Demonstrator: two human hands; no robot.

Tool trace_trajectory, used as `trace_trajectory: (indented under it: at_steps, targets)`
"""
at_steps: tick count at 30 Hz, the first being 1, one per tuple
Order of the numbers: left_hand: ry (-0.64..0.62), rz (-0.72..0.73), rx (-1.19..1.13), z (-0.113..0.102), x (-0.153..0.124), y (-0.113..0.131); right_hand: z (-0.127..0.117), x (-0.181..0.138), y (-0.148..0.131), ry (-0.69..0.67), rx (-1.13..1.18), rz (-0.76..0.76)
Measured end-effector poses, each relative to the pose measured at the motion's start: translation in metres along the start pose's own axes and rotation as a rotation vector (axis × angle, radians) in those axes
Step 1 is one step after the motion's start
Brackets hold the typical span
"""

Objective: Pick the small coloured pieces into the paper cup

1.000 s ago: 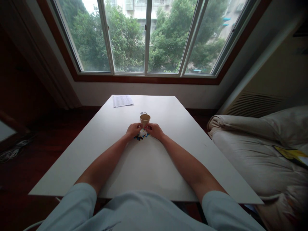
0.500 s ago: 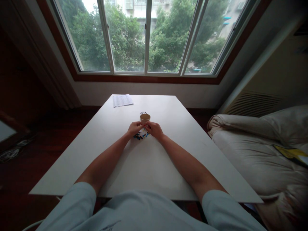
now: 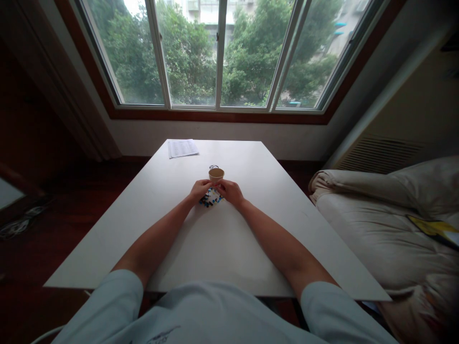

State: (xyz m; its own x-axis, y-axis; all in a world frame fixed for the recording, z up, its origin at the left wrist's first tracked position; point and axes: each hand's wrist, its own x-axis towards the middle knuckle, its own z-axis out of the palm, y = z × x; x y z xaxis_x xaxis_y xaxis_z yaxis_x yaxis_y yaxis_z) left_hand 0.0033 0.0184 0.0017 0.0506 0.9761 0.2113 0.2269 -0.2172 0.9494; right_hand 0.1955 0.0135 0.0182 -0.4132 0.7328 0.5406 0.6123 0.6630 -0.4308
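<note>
A small tan paper cup (image 3: 216, 174) stands upright near the middle of the white table (image 3: 179, 239). Just in front of it lies a little heap of blue, black and white pieces (image 3: 211, 199). My left hand (image 3: 199, 190) and my right hand (image 3: 231, 192) rest on either side of the heap, fingers curled and pinched together over it, close to the cup's base. What the fingertips hold is too small to make out. Both forearms stretch forward across the table.
A printed sheet of paper (image 3: 182, 148) lies at the table's far left corner. A small dark ring (image 3: 213, 167) sits behind the cup. A bed with pale bedding (image 3: 387, 224) is to the right. A wide window (image 3: 218, 52) faces me.
The cup has come down from a raised, tilted position between my fingertips to standing on the table. My hands stay beside the heap of pieces.
</note>
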Motion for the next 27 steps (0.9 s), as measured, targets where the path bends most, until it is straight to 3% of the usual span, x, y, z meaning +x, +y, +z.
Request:
trace_trajectory:
  at_steps: [14, 18, 24, 27]
  targets:
    - [-0.008, 0.047, 0.043, 0.001, -0.001, 0.004, -0.003, 0.002, -0.002, 0.071, 0.014, -0.035]
    - [-0.013, 0.07, 0.275, 0.001, -0.005, 0.01, -0.008, 0.007, -0.004, 0.16, 0.019, 0.002]
    - [-0.129, 0.174, 0.691, 0.014, -0.019, 0.026, -0.012, 0.016, -0.003, 0.247, 0.017, 0.155]
    - [-0.178, 0.155, 0.809, 0.023, -0.027, 0.035, -0.011, 0.022, -0.003, 0.275, 0.025, 0.205]
